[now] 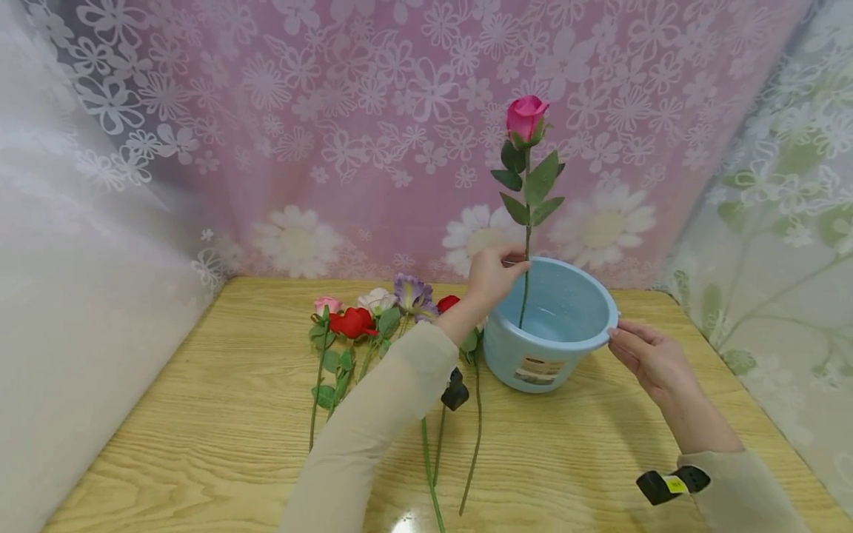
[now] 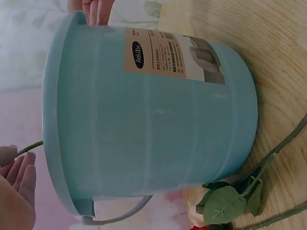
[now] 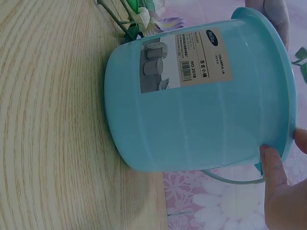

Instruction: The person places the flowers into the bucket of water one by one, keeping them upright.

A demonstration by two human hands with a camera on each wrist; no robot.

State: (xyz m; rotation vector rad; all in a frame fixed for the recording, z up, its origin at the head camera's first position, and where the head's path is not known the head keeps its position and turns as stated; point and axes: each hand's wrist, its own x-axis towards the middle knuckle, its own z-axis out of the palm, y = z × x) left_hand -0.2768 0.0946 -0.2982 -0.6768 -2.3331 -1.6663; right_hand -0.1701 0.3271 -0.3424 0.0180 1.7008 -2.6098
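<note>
A deep pink rose point(image 1: 526, 118) stands upright over the light blue bucket point(image 1: 533, 363), its stem reaching down inside the rim. My left hand point(image 1: 492, 275) pinches that stem between thumb and fingers at the rim's left side; in the left wrist view the green stem point(image 2: 29, 147) shows between the fingertips. At the bucket's right side my right hand point(image 1: 656, 363) grips the rim, thumb on top and fingers against the outer wall, as the right wrist view shows. The bucket bears a paper label point(image 3: 192, 60) on its front.
Left of the bucket, several flowers lie on the wooden table point(image 1: 220, 400): a red rose point(image 1: 353, 323), a light pink rose point(image 1: 327, 304), a white flower point(image 1: 377, 300) and a purple iris point(image 1: 415, 295). Another red rose point(image 1: 448, 303) lies partly behind my left arm. A flowered curtain point(image 1: 373, 148) hangs behind.
</note>
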